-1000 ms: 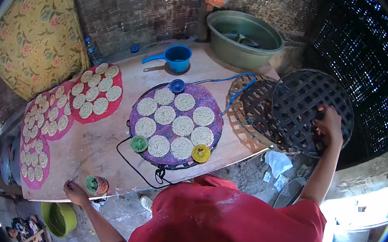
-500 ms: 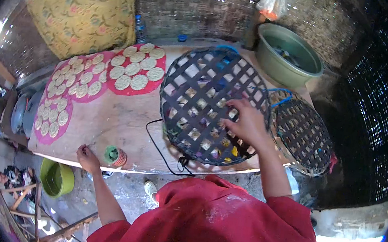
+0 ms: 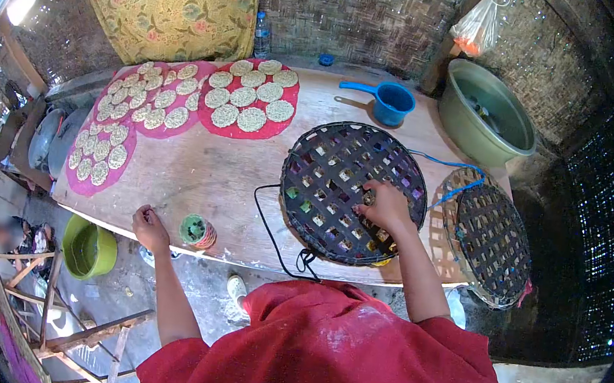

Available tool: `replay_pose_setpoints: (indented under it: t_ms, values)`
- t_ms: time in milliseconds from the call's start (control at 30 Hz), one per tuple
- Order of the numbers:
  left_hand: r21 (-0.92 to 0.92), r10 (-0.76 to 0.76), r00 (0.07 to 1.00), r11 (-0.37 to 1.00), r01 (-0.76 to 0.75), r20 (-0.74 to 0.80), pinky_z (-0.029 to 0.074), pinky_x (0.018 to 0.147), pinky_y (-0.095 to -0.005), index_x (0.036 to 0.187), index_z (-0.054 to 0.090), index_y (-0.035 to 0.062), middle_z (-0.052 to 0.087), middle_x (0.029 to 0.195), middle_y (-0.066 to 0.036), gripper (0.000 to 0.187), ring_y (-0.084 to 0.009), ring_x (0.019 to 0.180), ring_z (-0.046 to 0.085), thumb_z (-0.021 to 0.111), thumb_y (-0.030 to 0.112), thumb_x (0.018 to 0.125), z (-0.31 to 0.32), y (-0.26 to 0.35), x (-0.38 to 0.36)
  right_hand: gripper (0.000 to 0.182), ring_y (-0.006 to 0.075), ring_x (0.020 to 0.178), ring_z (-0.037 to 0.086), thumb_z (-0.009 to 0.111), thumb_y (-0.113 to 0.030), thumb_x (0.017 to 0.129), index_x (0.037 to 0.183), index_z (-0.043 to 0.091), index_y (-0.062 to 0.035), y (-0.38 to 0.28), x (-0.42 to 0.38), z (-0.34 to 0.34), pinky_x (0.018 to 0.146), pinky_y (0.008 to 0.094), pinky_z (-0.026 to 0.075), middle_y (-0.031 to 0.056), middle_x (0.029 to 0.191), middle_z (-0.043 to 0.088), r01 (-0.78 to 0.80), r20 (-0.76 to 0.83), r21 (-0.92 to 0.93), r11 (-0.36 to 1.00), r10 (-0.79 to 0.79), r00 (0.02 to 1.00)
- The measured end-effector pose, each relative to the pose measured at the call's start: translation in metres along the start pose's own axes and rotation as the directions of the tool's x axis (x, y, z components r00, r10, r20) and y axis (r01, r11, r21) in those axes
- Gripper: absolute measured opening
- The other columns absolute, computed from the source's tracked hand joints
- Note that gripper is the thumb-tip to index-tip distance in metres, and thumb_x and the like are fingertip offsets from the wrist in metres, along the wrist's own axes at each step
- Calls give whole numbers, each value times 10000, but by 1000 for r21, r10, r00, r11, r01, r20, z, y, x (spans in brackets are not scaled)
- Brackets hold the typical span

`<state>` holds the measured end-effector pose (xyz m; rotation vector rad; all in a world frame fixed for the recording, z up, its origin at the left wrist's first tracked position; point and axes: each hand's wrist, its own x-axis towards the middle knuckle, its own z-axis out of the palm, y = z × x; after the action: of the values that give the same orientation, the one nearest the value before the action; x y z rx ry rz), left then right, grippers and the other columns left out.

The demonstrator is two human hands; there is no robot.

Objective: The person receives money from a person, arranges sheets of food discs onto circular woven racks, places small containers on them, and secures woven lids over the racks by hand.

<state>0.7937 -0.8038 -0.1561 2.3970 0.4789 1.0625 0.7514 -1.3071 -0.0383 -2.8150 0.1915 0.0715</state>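
Observation:
My right hand [image 3: 386, 206] grips the middle of a round black woven lattice tray [image 3: 325, 165], thumb and fingers bent onto its strips. Coloured scraps and bits of the table show through the holes. A black cord [image 3: 262, 223] trails from its left side, and a blue cord [image 3: 441, 159] runs off to its right. At the table's front edge, my left hand [image 3: 150, 230] is closed with curled fingers; whatever it may hold is hidden. Beside it stands a patterned cup [image 3: 205, 236] with a green inside and dark contents.
Round flat pale cakes [image 3: 243, 96] lie on pink and red sheets at the table's left. Behind the tray is a blue dipper [image 3: 391, 105]. A large green tub [image 3: 483, 113] stands back right; a second lattice tray [image 3: 494, 245] leans at the right edge. A lime basin [image 3: 89, 249] is below left.
My right hand has brought the lattice tray down toward the table, bringing the blue dipper behind it into full view. My left hand stays by the table edge. The camera view has shifted.

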Motion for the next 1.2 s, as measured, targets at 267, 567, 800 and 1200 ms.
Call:
replay_pose_setpoints:
  t_ms: [267, 567, 800, 1200]
  values:
    - [16, -35, 999, 999, 34, 16, 442, 742, -410, 917, 610, 33, 612, 898, -120, 120, -310, 848, 571, 568, 97, 825, 3, -2, 1, 514, 351, 972, 589, 769, -292, 671, 1110, 572, -111, 0, 3, 5, 833, 420, 478, 186, 1050, 577, -30, 47, -13, 999, 31, 998]
    - [-288, -264, 922, 894, 344, 283, 464, 742, -340, 1041, 582, 45, 611, 921, -84, 205, -209, 824, 576, 594, 115, 848, 4, -11, 25, 400, 354, 1001, 573, 721, -248, 734, 1064, 617, -47, -30, 32, -35, 853, 404, 467, 192, 1121, 526, -2, 57, 203, 979, -10, 998]
    - [-473, 141, 867, 873, 119, 478, 468, 743, -315, 1055, 577, -3, 627, 923, -117, 237, -188, 853, 589, 590, 128, 859, 62, 53, 150, 290, 245, 828, 607, 657, -258, 787, 976, 651, -38, -116, 188, 1, 756, 334, 485, 158, 921, 631, 181, -32, 495, 850, -190, 981]
    - [-546, 397, 695, 838, -7, 600, 449, 765, -315, 1094, 570, 38, 615, 995, -90, 247, -189, 904, 579, 561, 114, 859, 216, 31, 231, 678, 417, 1106, 477, 700, -326, 722, 1232, 438, 34, -178, 253, 149, 944, 433, 415, 302, 1134, 503, -322, -180, 744, 585, 640, 747]
